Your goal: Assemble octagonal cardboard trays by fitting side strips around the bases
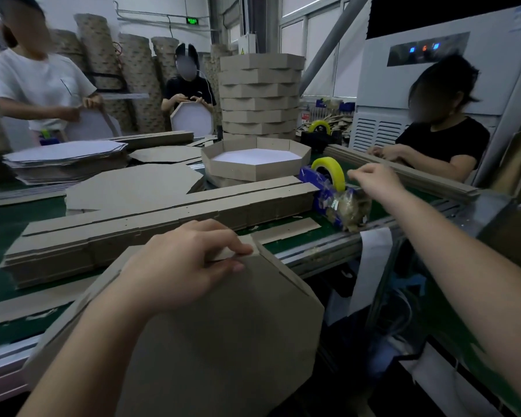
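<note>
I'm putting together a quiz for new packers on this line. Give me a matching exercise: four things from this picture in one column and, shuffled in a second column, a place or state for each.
Things
1. left hand
2. right hand
3. yellow tape roll
4. tall stack of trays

Places or states
A. on the blue dispenser
B. behind the open tray with a white bottom
C. pinching the side seam of the brown tray in front
D. raised just right of that roll

Pairs: 1-C, 2-D, 3-A, 4-B
</note>
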Demonstrator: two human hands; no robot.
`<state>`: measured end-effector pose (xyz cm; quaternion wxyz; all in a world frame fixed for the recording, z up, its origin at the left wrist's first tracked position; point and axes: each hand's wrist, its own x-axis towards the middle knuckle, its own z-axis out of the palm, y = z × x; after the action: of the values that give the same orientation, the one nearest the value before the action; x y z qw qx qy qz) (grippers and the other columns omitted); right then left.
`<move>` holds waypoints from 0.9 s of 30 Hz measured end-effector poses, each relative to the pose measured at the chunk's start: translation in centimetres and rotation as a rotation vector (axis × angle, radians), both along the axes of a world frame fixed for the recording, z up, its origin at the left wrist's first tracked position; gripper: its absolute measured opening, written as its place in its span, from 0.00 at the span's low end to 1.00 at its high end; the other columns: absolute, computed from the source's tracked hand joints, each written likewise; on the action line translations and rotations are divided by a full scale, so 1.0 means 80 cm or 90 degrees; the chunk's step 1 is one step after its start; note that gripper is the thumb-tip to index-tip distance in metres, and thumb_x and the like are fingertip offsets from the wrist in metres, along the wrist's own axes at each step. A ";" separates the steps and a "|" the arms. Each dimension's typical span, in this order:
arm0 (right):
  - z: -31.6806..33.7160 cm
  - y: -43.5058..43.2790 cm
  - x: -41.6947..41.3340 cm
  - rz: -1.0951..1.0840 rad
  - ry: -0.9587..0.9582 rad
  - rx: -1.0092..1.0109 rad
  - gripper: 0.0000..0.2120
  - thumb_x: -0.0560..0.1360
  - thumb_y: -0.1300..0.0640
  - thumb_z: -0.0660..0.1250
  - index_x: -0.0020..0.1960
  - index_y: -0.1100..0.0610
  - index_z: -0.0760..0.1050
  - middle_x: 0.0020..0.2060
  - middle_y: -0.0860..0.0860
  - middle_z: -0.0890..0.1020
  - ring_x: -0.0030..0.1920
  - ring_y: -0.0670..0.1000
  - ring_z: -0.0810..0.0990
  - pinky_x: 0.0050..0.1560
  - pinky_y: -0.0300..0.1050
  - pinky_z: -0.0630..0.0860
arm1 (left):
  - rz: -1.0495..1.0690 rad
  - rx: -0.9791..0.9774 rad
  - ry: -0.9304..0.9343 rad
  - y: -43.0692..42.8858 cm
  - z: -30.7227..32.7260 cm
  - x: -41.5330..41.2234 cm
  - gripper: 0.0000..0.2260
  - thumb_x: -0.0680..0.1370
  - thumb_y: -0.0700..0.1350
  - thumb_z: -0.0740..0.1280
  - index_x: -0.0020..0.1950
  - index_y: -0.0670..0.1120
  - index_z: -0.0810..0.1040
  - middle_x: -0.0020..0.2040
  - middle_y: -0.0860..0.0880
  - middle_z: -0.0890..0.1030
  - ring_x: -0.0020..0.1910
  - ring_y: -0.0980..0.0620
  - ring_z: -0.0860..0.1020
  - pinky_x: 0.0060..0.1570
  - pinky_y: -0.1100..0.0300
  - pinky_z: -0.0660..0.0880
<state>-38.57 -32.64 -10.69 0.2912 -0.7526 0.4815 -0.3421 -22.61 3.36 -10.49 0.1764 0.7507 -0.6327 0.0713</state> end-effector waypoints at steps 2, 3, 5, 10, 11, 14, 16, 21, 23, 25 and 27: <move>-0.007 -0.026 -0.002 -0.022 0.083 0.070 0.14 0.78 0.44 0.63 0.52 0.54 0.78 0.53 0.54 0.79 0.44 0.54 0.75 0.46 0.48 0.74 | 0.004 0.010 -0.005 -0.002 0.001 -0.003 0.10 0.75 0.62 0.63 0.55 0.69 0.75 0.58 0.69 0.71 0.54 0.67 0.70 0.41 0.65 0.67; -0.010 -0.035 -0.003 -0.013 0.091 0.137 0.14 0.78 0.44 0.63 0.54 0.54 0.77 0.51 0.56 0.78 0.40 0.54 0.74 0.40 0.46 0.72 | 0.006 0.013 -0.006 -0.003 0.001 -0.004 0.10 0.75 0.62 0.64 0.55 0.69 0.75 0.58 0.69 0.71 0.53 0.67 0.70 0.40 0.67 0.66; -0.011 -0.044 -0.007 0.018 0.040 0.263 0.10 0.78 0.48 0.65 0.51 0.54 0.77 0.46 0.55 0.74 0.32 0.49 0.66 0.30 0.41 0.65 | 0.010 0.015 -0.007 -0.003 0.001 -0.006 0.10 0.74 0.62 0.64 0.55 0.69 0.74 0.59 0.69 0.71 0.53 0.67 0.71 0.39 0.71 0.64; -0.007 -0.058 -0.009 0.002 -0.097 0.391 0.05 0.73 0.56 0.72 0.46 0.55 0.79 0.38 0.50 0.75 0.31 0.45 0.66 0.34 0.39 0.70 | 0.016 0.016 -0.012 -0.003 0.002 -0.005 0.10 0.74 0.62 0.64 0.55 0.69 0.75 0.59 0.69 0.71 0.53 0.65 0.72 0.39 0.73 0.62; -0.007 -0.058 -0.007 -0.001 -0.132 0.402 0.04 0.73 0.56 0.72 0.43 0.55 0.78 0.38 0.49 0.74 0.32 0.45 0.67 0.37 0.42 0.72 | 0.015 0.017 -0.013 -0.004 0.002 -0.006 0.10 0.74 0.62 0.64 0.55 0.69 0.75 0.59 0.69 0.71 0.53 0.65 0.72 0.40 0.73 0.63; -0.013 -0.057 -0.005 -0.010 -0.253 0.420 0.04 0.72 0.59 0.71 0.39 0.55 0.78 0.35 0.49 0.73 0.33 0.45 0.68 0.41 0.47 0.72 | 0.012 0.015 -0.012 -0.003 0.002 -0.006 0.10 0.74 0.62 0.64 0.55 0.69 0.74 0.59 0.69 0.71 0.53 0.65 0.71 0.40 0.73 0.63; -0.023 -0.055 -0.009 -0.002 -0.345 0.419 0.04 0.71 0.61 0.70 0.37 0.56 0.77 0.32 0.49 0.74 0.32 0.45 0.69 0.41 0.48 0.72 | 0.011 0.015 -0.010 -0.002 0.003 -0.005 0.10 0.74 0.63 0.64 0.55 0.70 0.74 0.58 0.70 0.71 0.52 0.66 0.71 0.39 0.73 0.63; -0.063 -0.046 -0.023 0.040 -0.592 0.375 0.09 0.70 0.67 0.65 0.32 0.58 0.71 0.23 0.50 0.75 0.31 0.48 0.74 0.44 0.53 0.75 | 0.006 0.012 -0.012 -0.002 0.002 -0.002 0.11 0.74 0.63 0.63 0.55 0.70 0.74 0.58 0.71 0.71 0.53 0.66 0.70 0.40 0.71 0.65; -0.076 -0.041 -0.027 0.046 -0.653 0.353 0.11 0.71 0.68 0.63 0.31 0.59 0.70 0.23 0.51 0.74 0.30 0.48 0.75 0.44 0.52 0.77 | 0.005 0.008 -0.011 -0.003 0.001 -0.002 0.11 0.73 0.64 0.63 0.55 0.70 0.74 0.58 0.71 0.70 0.53 0.66 0.71 0.40 0.70 0.66; -0.085 -0.037 -0.027 0.051 -0.679 0.342 0.12 0.72 0.68 0.63 0.31 0.60 0.70 0.24 0.51 0.75 0.32 0.49 0.75 0.45 0.51 0.78 | 0.007 0.010 -0.009 -0.004 0.001 -0.003 0.11 0.73 0.64 0.62 0.55 0.70 0.73 0.58 0.71 0.70 0.53 0.66 0.71 0.41 0.68 0.68; -0.089 -0.031 -0.027 0.039 -0.667 0.324 0.13 0.73 0.69 0.63 0.31 0.61 0.70 0.25 0.52 0.75 0.33 0.49 0.75 0.46 0.50 0.79 | 0.008 0.008 -0.008 -0.004 0.001 -0.003 0.11 0.73 0.64 0.62 0.55 0.71 0.73 0.58 0.72 0.70 0.53 0.66 0.71 0.42 0.66 0.68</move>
<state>-40.76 -35.15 -17.82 0.6717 -0.4030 0.3185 -0.5338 -22.88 3.03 -10.42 0.1672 0.7552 -0.6295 0.0735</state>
